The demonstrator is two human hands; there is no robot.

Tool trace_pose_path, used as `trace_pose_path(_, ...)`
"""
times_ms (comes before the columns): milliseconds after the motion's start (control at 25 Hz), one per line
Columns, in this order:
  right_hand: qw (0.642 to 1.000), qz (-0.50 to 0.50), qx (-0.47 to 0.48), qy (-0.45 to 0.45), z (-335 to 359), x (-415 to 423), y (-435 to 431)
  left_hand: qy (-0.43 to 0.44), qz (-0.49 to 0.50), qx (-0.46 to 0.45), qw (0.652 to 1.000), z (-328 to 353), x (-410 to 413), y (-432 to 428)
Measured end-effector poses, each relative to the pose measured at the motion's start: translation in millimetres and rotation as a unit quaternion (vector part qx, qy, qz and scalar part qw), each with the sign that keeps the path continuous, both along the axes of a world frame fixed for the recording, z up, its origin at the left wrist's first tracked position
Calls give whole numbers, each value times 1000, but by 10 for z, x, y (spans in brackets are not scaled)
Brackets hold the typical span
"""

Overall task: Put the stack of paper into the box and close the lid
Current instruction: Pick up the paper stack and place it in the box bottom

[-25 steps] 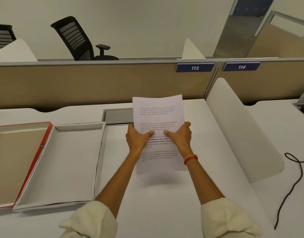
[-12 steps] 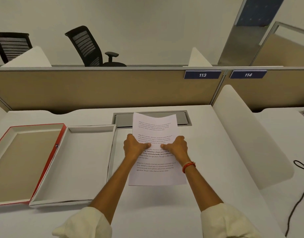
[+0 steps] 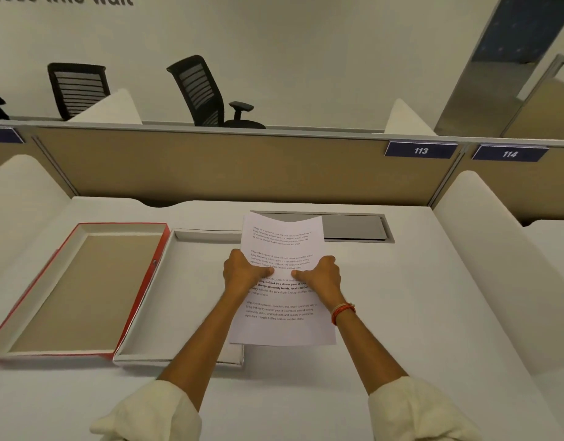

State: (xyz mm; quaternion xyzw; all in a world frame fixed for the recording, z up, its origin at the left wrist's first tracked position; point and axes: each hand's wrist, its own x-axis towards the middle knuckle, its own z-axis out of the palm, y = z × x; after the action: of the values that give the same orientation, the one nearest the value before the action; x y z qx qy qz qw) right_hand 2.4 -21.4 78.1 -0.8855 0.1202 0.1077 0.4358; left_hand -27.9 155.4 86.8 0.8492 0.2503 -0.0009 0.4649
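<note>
The white counter spread out in front of me, closed off at the back by a tan partition that carried two blue number plates, 113 and 114. Beyond the partition stood two black office chairs, against a pale wall. A grey hatch was set flush into the counter near the partition.

On my left side lay the box, a shallow white tray, open and with nothing in it. Its lid, red-edged with a brown inside, lay face up just beside it, touching along the shared edge.

I held the stack of paper above the counter, over the right-hand rim of the box, so that its left part overlapped the tray while the rest hung over bare counter. The sheets carried printed paragraphs, and the far edge sagged in the middle.

My left hand was closed on the left edge of the stack at about mid-height, thumb pressed on the top face, fingers hidden underneath. My right hand gripped the right edge the same way, its thumb pointing in toward the other thumb, the two nearly meeting on the page. A red and orange thread band sat on my right wrist, and cream sleeves were rolled up on both arms.
</note>
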Motion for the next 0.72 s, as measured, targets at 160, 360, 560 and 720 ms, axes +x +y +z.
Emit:
trace_pose_path(160,1000,12,0,4,-23,-22,371,-5,3,9,1000,1,-62,354)
trace_pose_path(360,1000,31,0,2,-72,-40,788,-5,11,7,1000,-11,-133,754)
trace_pose_path(560,999,53,2,3,-137,-62,1191,4,24,4,1000,-40,-206,1150)
trace_pose_path(720,998,57,5,8,-183,-99,1495,10,25,-12,1000,-61,-231,1477)
